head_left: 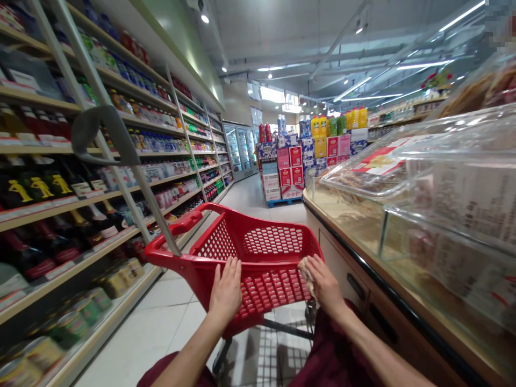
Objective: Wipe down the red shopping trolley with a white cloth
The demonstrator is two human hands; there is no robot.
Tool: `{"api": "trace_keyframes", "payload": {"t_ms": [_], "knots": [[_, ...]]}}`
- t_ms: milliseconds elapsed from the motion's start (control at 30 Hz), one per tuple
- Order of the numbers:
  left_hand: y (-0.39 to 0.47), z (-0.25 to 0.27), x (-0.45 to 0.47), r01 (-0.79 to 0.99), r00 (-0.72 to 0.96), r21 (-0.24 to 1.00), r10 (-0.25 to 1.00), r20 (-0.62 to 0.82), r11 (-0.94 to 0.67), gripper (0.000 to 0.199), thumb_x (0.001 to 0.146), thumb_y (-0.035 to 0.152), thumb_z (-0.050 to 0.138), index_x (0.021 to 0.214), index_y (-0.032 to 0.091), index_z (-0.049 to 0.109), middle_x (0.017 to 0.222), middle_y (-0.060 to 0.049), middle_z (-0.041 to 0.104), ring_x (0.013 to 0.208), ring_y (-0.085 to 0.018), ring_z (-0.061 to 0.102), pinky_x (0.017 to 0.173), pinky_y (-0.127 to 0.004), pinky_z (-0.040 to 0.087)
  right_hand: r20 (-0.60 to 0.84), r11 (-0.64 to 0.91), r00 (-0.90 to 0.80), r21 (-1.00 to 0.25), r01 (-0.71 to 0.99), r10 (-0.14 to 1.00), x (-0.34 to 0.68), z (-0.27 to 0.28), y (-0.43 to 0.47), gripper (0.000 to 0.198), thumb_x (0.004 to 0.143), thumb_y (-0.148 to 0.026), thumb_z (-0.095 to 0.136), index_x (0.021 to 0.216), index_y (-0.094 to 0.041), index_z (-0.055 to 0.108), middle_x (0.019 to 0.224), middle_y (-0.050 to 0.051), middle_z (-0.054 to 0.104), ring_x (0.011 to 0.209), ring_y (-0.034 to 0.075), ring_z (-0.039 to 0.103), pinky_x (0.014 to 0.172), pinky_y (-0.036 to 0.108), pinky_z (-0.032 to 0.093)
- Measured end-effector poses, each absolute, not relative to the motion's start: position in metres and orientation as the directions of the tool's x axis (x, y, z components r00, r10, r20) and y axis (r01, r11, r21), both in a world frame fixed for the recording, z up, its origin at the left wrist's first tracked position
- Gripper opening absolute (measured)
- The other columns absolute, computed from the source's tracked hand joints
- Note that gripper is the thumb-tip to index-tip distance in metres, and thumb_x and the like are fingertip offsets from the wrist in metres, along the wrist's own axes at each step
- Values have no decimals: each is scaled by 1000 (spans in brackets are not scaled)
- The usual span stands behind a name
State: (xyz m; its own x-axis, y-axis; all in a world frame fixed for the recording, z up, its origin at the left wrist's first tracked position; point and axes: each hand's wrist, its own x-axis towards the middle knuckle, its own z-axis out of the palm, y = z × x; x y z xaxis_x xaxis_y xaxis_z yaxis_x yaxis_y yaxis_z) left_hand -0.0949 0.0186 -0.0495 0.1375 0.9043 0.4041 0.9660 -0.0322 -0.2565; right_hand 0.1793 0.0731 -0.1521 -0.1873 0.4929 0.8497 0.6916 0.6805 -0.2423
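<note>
A red plastic shopping cart (274, 286) stands in front of me, side on, with a perforated basket. My left hand (226, 287) lies against its near wall, fingers stretched out over the upper part and holding nothing. At the basket's right end, my right hand (323, 279) presses a crumpled beige cloth (307, 274) to the rim and corner, its fingers closed over it. Part of the cloth is hidden under the palm. A grey pole rises from the cart's left end to a grey loop handle (105, 134).
Shelves of bottles (133, 129) line the left side. Close on my right is a display counter (342, 226) with clear plastic food packs (374, 166). Ahead, stacked drink cartons (290, 166) stand on a blue pallet, and glass-door fridges (241, 145) are farther back.
</note>
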Motion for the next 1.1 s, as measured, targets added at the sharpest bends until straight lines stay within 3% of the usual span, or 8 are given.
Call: {"api": "trace_keyframes", "payload": {"t_ms": [167,367,467,600,733,900,1000,1100], "knots": [[17,-46,-96,962,157,-266,915,371,-57,61,65,12,35,126,8,33,134,-10,30,126,-22,20,103,-45,13,734,646,-281,-271,713,619,189,-192,61,40,76,-8,38,108,-22,57,112,6,57,108,19,49,86,35,47],[18,-45,-98,970,157,-232,914,373,-72,63,64,11,37,127,9,32,136,-10,28,127,-22,19,103,-46,12,820,636,-86,-367,679,565,197,-161,65,49,73,-5,33,118,-19,49,125,5,46,121,20,32,97,43,34],[13,-44,-95,987,114,-148,915,387,-61,63,63,10,37,126,9,34,135,-10,30,126,-22,20,103,-46,12,783,682,-140,-421,598,606,183,-153,61,45,73,-7,36,111,-21,55,117,5,53,113,20,43,93,41,39],[0,-57,-71,925,34,328,904,427,-190,60,64,14,42,124,13,37,134,-10,33,124,-22,25,102,-44,18,635,653,-185,-667,359,750,147,-138,39,33,77,-17,42,106,-20,59,109,7,58,102,21,53,86,37,45],[-11,-86,-33,139,12,988,997,72,-73,50,69,32,47,115,12,43,111,-15,54,96,-24,55,80,-38,43,517,531,-176,-846,43,838,116,-95,35,33,81,-25,41,111,-18,54,107,8,60,95,21,57,80,36,49],[-16,-95,-17,-372,51,897,970,-239,240,33,64,35,59,87,12,55,72,-6,62,60,-15,59,58,-26,42,683,676,-76,-691,256,726,90,-95,29,33,81,-20,39,109,-20,55,118,8,52,110,21,47,91,40,40],[-23,-90,-23,-569,93,800,981,-168,191,30,71,36,51,94,18,54,82,-4,62,74,-15,58,66,-26,42,713,804,-382,-462,374,588,81,-118,9,48,77,-26,47,124,-18,40,129,10,39,120,24,33,96,44,33],[-30,-90,-34,-484,275,791,923,-269,375,38,76,46,42,102,21,52,88,-3,61,78,-17,58,68,-29,42,668,876,-576,-280,392,471,82,-125,4,59,74,-28,54,128,-17,34,129,11,39,120,24,33,95,42,36]]}}
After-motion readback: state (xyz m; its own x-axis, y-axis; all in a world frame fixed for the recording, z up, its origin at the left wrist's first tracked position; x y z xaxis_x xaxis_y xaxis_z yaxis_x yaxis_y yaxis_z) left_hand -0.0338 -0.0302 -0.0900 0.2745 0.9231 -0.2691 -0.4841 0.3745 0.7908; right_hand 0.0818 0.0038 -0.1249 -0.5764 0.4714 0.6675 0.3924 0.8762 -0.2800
